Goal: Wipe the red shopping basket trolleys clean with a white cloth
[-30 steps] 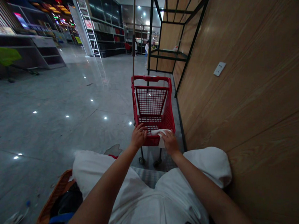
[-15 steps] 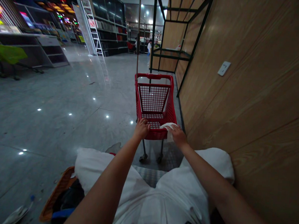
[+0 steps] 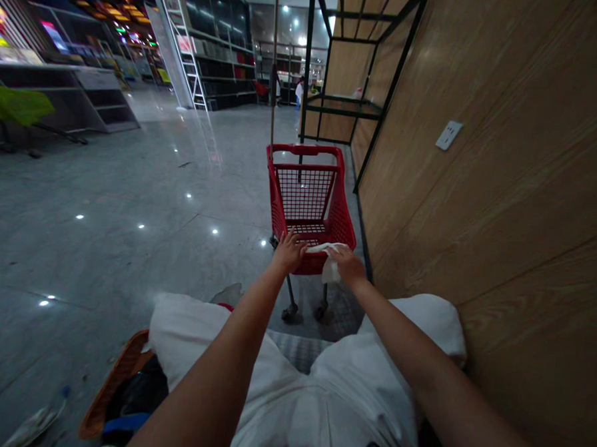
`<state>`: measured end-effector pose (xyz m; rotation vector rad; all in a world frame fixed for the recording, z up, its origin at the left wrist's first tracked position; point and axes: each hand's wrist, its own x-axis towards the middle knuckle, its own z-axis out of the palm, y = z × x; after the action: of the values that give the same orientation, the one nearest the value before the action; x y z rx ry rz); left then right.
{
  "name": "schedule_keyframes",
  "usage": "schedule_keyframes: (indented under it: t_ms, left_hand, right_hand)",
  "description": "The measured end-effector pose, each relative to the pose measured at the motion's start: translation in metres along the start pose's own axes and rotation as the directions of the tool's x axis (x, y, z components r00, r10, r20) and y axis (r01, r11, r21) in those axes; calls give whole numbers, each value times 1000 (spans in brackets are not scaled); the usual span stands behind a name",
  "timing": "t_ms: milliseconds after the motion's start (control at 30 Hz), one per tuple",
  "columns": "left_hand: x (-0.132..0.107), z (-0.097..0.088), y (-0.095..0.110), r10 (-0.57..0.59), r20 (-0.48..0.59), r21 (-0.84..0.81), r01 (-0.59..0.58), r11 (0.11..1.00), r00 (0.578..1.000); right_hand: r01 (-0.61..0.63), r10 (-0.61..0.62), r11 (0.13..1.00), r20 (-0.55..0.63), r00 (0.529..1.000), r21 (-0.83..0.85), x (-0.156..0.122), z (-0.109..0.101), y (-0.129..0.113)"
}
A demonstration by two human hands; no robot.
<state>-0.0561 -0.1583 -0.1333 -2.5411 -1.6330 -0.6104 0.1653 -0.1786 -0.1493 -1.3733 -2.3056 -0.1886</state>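
Cloth point(image 3: 330, 270) hangs over the near rim of the red shopping cart point(image 3: 302, 149), pinched there by the right hand point(image 3: 344, 264). Left hand point(image 3: 287, 253) lies open on the same rim, fingers spread; both arms point(image 3: 210, 372) extend forward.

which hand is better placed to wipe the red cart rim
Likely the right hand: it holds the white cloth on the near rim of the red shopping cart. The left hand rests on that rim, holding nothing.
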Motion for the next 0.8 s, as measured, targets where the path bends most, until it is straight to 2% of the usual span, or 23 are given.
schedule_keyframes:
  t_ms: [67,133,233,333,400,500,600,667,733,800]
  left_hand:
    - [0,2,1,9,-32,-7,-9,1000,999]
    - [1,4,4,15,-60,-16,-16,1000,998]
    - [2,8,8,20,-88,-22,-22,1000,996]
    - [1,8,7,25,-89,-23,-27,999,996]
    - [-1,5,3,35,-78,-25,-37,999,996]
    - [-6,0,-7,72,-51,-33,-74,997,996]
    - [-8,-3,-12,84,-50,-48,-86,995,995]
    - [-8,-2,-12,69,-64,-61,-73,995,996]
    - [-8,0,-9,51,-79,-75,-56,996,996]
    - [-7,1,-6,32,-93,-83,-40,996,995]
  right_hand:
    - [-68,68,998,2,998,-7,-5,-6,18]
    - [-137,137,991,6,991,-9,-4,-8,19]
    - [-167,167,986,23,986,-4,6,0,-12]
    - [-77,76,997,42,996,16,14,13,-52]
    - [-10,9,999,43,999,32,14,17,-64]
    - [51,-53,998,42,998,36,2,11,-45]
    - [-5,5,1000,20,1000,15,-12,-4,-4]
    - [-60,60,998,13,998,4,-17,-11,14]
    - [-98,98,995,26,995,-4,-14,-13,12]
    - [-107,108,994,38,993,-8,-8,-7,-8]
